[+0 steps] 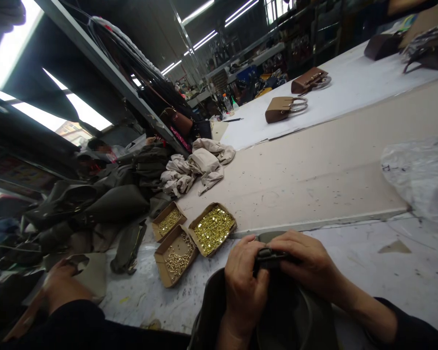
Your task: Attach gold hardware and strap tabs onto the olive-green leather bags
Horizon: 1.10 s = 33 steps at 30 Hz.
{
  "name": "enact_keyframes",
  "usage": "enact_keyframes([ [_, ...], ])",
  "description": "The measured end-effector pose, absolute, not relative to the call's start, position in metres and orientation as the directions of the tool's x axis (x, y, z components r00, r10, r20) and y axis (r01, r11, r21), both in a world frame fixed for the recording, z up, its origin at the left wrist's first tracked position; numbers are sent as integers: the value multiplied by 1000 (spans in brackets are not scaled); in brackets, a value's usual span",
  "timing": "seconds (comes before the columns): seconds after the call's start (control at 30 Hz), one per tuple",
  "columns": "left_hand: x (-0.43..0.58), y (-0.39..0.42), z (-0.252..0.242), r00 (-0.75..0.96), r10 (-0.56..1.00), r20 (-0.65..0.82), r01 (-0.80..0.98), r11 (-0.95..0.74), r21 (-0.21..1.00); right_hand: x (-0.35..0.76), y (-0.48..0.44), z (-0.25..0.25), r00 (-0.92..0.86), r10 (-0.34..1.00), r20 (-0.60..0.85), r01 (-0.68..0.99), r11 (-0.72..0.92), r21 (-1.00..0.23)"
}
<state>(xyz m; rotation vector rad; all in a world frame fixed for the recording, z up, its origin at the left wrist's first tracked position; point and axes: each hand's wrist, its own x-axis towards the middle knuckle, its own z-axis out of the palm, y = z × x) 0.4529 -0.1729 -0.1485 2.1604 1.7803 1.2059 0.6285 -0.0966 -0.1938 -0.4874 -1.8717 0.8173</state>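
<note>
Dark olive bag (302,316) was right in front of you, at the near edge of the tabletop (357,287), its opening facing up. Grip: both hands clamped on its upper edge. Your left hand (243,284) had its fingers over the edge, thumb on the near side; your right hand (308,262) curled over the same stretch from the right, fingertips close to the left's. Just left of the bag: three cardboard trays of small metal parts. Right tray (200,217) held bright gold pieces, lower tray (162,251) duller ones, small tray (155,231) more gold, set behind the lower one. Crumpled beige cloth (206,163) lay beyond them, dark bag pieces (117,204) heaped to its left. Co-worker's hand (60,283) was on a pale piece, far left. Clear plastic (423,180) lay at right. Farther back, a tan-and-brown handbag (278,109) and a brown handbag (306,81) stood on white sheeting (346,85).
</note>
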Motion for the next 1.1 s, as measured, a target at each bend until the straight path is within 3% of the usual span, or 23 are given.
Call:
enact_keyframes([
  [0.23,461,-177,-158,-18,841,541,831,-288,475,631,-98,-188,-407,603,687,9,754,-657],
  [0.37,461,-177,-160,10,810,586,848,-317,424,632,-97,-181,-436,614,658,-27,721,-692],
  [0.53,460,-175,-160,-11,835,550,859,-274,432,631,-99,-180,-460,659,595,79,697,-713],
  [0.63,462,-172,-157,-77,892,445,849,-175,498,633,-97,-182,-463,722,513,101,619,-779],
  [0.8,465,-154,-139,-149,972,184,779,1,627,635,-86,-188,-470,837,279,25,328,-944],
  [1.0,460,-137,-126,-198,980,-11,658,142,739,629,-80,-188,-495,855,155,-49,150,-987],
  [1.1,456,-132,-124,-139,987,-75,621,146,770,629,-76,-189,-515,853,87,-41,76,-996],
])
